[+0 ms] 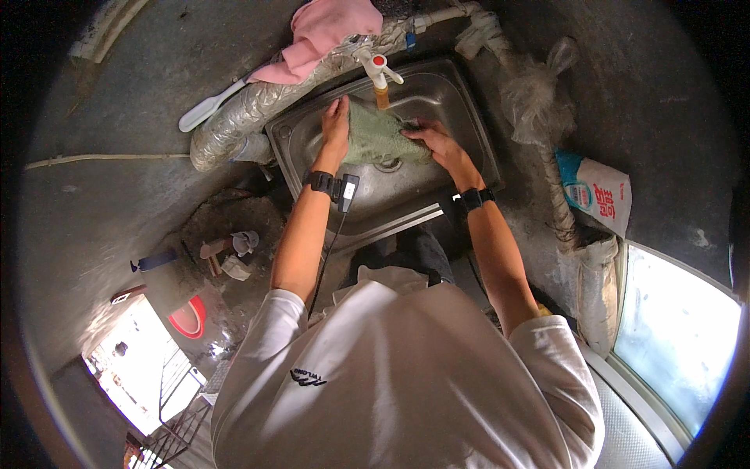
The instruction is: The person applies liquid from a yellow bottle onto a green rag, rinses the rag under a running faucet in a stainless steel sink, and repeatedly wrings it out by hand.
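Note:
A wet-looking green cloth [378, 135] is spread between my two hands over a stainless steel sink [404, 202]. My left hand [336, 129] grips the cloth's left edge, thumb and fingers pointing up. The right edge of it is in my right hand [436, 140], with the thumb lying on top. Just above the cloth stands a white tap [378, 67] with a red dot and a yellowish spout [382, 98]; whether water runs cannot be told. Part of the drain [388, 166] shows below the cloth. Black straps with small devices are on both wrists.
A pink towel [328, 35] lies over foil-wrapped pipes [258, 105] behind the sink, beside a white long-handled tool [208, 111]. At the right are a plastic bag [533, 105], a printed packet [606, 193] and a bright window [674, 328]. A red-rimmed basin [188, 317] is lower left.

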Available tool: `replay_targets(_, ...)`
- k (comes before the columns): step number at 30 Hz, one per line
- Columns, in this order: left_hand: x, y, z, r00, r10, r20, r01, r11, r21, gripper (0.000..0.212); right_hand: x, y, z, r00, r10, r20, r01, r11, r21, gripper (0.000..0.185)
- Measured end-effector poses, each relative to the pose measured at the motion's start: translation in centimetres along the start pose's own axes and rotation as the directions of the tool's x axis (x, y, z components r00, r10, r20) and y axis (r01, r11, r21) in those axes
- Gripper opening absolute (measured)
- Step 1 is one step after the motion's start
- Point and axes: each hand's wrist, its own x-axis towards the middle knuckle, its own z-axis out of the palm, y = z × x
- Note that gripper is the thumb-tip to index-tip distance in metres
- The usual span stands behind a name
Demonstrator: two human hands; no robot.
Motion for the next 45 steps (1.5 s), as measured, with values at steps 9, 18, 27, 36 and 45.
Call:
replay_targets(9,1.0,-4.3,-0.5,0.814,0.093,0.574,-0.103,0.995,-0.015,0.044,0.8,-2.7,3.3,0.995,-0.096,0.035,0.073,0.903,0.423,0.038)
replay_targets(18,-1.9,-1.6,2.8,0.908,0.082,0.412,-0.020,0.988,-0.153,0.040,-2.6,-4.4,5.7,0.931,-0.196,0.308,0.016,0.864,0.503,0.071)
replay_targets(27,-2.6,-0.9,3.0,0.932,0.062,0.357,-0.034,0.996,-0.083,0.030,-1.8,-4.7,5.3,0.949,-0.146,0.281,0.081,0.970,0.231,0.055)
replay_targets(36,0.8,-4.4,1.6,0.988,0.148,0.047,-0.150,0.988,0.045,0.029,-4.1,-1.8,0.9,0.923,-0.242,0.299,0.155,0.946,0.286,0.056)
replay_targets(45,1.0,-3.2,1.8,0.908,-0.073,0.413,0.286,0.827,-0.484,0.019,1.0,5.7,4.3,0.978,0.134,0.158,-0.206,0.569,0.796,0.077)
